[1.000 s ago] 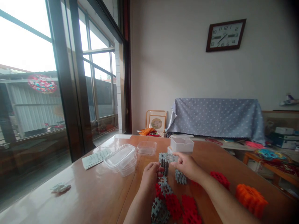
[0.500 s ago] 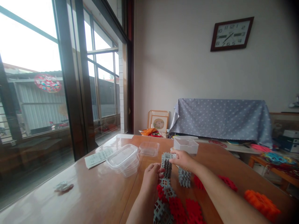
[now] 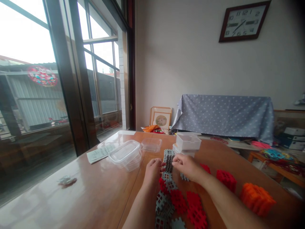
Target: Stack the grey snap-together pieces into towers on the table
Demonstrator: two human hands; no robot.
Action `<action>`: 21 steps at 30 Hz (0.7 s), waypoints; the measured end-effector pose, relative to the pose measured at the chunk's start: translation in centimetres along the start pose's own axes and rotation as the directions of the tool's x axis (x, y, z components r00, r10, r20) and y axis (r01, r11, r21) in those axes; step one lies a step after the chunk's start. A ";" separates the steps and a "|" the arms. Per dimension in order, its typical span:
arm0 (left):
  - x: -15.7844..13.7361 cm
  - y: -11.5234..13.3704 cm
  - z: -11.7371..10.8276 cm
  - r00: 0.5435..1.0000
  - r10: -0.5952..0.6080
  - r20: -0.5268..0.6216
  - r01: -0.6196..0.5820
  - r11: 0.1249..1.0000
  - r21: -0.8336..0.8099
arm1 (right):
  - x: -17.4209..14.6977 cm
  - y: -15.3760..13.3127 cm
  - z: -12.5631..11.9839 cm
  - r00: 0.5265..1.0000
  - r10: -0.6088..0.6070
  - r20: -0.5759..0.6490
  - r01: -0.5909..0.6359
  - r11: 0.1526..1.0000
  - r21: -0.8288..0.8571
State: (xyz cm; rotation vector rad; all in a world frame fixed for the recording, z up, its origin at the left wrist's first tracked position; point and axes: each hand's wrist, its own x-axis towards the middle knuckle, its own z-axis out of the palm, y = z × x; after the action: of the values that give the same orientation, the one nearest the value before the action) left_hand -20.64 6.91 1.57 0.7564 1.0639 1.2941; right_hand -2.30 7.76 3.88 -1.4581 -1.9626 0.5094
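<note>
A pale wall [image 3: 176, 63] is far behind the gray stack [image 3: 168, 159], and a big window [image 3: 105, 95] is far to the stack's left. The brown table [image 3: 100, 194] is below the stack and goes out to both sides of it. A blue cloth [image 3: 224, 116] with pale dots hangs well behind the stack, to the right. A clock [image 3: 245, 22] is high up, also behind and right of it. Clear tubs [image 3: 126, 154] sit in a pile to the left of the stack, and one flat tub [image 3: 152, 144] is past it, a bit left. A white box [image 3: 188, 143] is just behind the stack, a bit right. Paper [image 3: 100, 153] with writing lies well to its left. The gray stack is between the two hands: the left hand [image 3: 154, 168] at its left side, the right hand [image 3: 187, 165] at its right. Both have bent fingers with the tips right by the stack, but I cannot tell if they grip it. The orange stack [image 3: 257, 198] is far to the right of the gray stack, and a red stack [image 3: 226, 180] is between them. Loose red pieces [image 3: 178, 201] and gray pieces [image 3: 163, 203] lie in front of the gray stack. A small blurry lump [image 3: 67, 180] lies far to its left.
</note>
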 end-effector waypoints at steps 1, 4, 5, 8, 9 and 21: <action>-0.1 0.0 0.1 1.000 -0.001 -0.014 0.001 1.000 0.003 | -1.0 -0.5 0.5 1.000 0.010 0.018 -0.009 1.000 -0.019; -0.2 0.0 0.3 0.999 -0.006 -0.044 0.006 1.000 0.013 | -3.5 -1.8 2.1 0.996 0.082 0.029 -0.078 0.988 -0.131; -0.2 -0.1 0.3 0.999 -0.008 -0.050 0.009 1.000 0.020 | -4.1 -2.1 2.6 0.993 0.119 0.023 -0.112 0.971 -0.212; -0.2 -0.3 0.4 0.998 -0.013 -0.062 0.016 0.999 0.048 | -5.2 -2.4 3.7 0.982 0.187 0.036 -0.161 0.919 -0.361; -0.1 -0.4 0.4 0.998 -0.018 -0.061 0.021 0.998 0.053 | -5.3 -2.4 4.0 0.980 0.192 0.046 -0.162 0.915 -0.369; -0.5 -0.4 0.7 1.000 -0.012 -0.018 0.013 0.999 0.052 | -5.2 -1.3 5.6 0.987 0.158 -0.036 -0.161 0.944 -0.289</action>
State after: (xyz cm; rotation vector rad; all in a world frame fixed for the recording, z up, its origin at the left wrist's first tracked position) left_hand -19.86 6.46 1.55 0.7769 1.1187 1.2691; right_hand -6.07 2.81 -0.70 -1.8091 -1.9819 0.2862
